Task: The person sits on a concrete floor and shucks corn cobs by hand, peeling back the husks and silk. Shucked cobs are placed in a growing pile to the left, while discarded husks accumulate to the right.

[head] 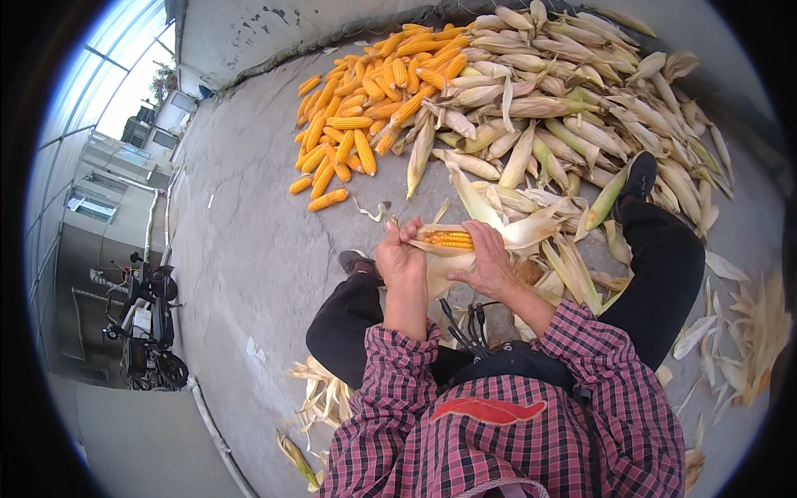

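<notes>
Between my two hands lies an ear of corn (449, 238) with its husk partly pulled open, so a strip of yellow-orange kernels shows. My left hand (400, 252) grips its left end, fingers curled around the husk there. My right hand (489, 260) is closed around the other end, with the thumb below the ear. Pale peeled husk leaves (529, 230) spread just right of the ear. Ahead of my hands, a pile of bare orange corn cobs (380, 93) adjoins a larger heap of ears still in dry husks (554, 99).
Loose husks (320, 392) lie on the concrete floor (249, 205) at my left, and more husks (703, 336) at my right. My left shoe (356, 260) and right shoe (639, 176) flank the work; the right one touches the heap. Black cables (467, 330) hang at my waist. An electric scooter (146, 324) stands far left.
</notes>
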The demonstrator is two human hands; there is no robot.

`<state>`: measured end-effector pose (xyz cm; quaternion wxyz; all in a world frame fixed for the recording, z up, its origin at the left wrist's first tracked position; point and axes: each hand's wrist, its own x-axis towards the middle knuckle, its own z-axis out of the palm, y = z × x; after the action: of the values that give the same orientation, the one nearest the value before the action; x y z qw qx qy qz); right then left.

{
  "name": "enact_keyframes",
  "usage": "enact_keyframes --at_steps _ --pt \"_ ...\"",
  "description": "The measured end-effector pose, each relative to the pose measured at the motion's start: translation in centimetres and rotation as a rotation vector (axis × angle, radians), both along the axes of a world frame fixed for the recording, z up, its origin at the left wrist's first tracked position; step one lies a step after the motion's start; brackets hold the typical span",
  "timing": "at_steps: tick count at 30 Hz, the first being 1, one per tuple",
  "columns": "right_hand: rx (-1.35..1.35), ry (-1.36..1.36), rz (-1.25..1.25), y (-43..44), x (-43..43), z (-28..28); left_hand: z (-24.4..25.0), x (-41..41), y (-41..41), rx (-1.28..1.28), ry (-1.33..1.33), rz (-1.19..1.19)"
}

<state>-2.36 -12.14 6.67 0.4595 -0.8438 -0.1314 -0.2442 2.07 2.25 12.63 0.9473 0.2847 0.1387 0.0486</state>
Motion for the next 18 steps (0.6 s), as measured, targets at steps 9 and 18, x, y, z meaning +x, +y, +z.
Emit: enact_keyframes --at_steps 9,18 --pt "1.462 0.627 0.919 -3.5 0.2 -2.6 1.2 -3.1 -6.6 -0.504 0.157 -0.222" --pt "1.349 0.296 -0.196 -7.2 4.4 -0.6 0.8 -2.6 -4.9 -0.201 0.398 -0.530"
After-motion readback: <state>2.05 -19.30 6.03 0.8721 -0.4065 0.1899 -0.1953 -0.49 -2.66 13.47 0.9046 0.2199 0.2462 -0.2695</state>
